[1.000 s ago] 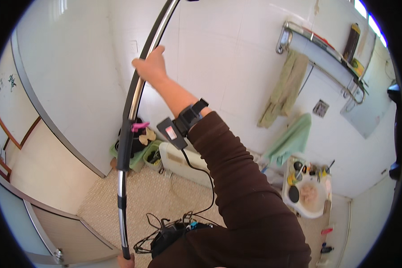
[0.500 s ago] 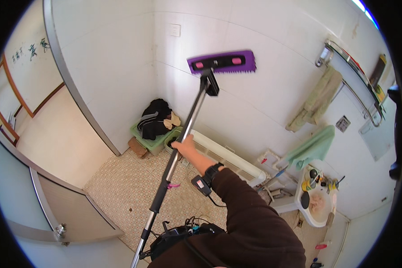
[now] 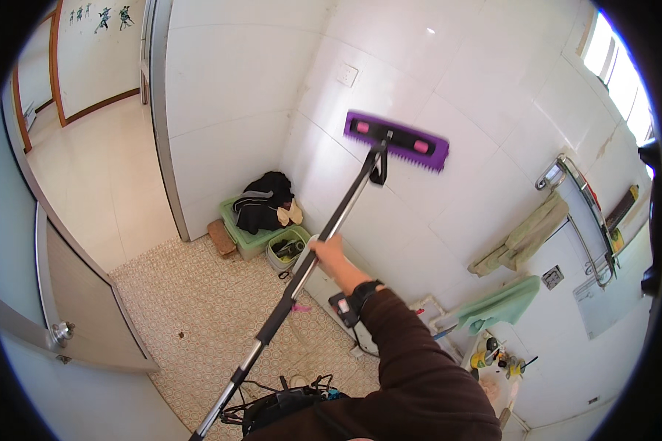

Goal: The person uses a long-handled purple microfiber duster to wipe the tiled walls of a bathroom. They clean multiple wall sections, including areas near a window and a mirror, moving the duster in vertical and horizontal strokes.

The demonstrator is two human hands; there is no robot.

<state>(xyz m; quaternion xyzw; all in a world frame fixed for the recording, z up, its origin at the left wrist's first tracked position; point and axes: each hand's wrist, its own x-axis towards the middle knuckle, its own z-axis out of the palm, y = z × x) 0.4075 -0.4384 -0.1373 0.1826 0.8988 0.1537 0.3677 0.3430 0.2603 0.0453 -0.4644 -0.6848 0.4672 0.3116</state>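
A flat mop (image 3: pixel 401 140) with a purple fringed pad and a black plate with pink tabs is raised against the white tiled wall. Its silver and black pole (image 3: pixel 273 323) slants down to the lower left edge. My right hand (image 3: pixel 330 254) is closed around the pole's upper part, below the mop head. A dark strap with a small black box (image 3: pixel 343 310) and a cable sits at that wrist. My left hand is out of view.
Against the wall stand a green bin (image 3: pixel 232 213) topped with dark clothes, a small bucket (image 3: pixel 287 250) and a brick (image 3: pixel 221 239). Towels (image 3: pixel 518 235) hang from a rail at right, above a cluttered sink (image 3: pixel 504 393). A door (image 3: pixel 88 309) stands at left.
The view has turned, bringing more of the window into sight. The mop head has tilted, its right end now lower, and has moved along the wall. My right hand still grips the pole.
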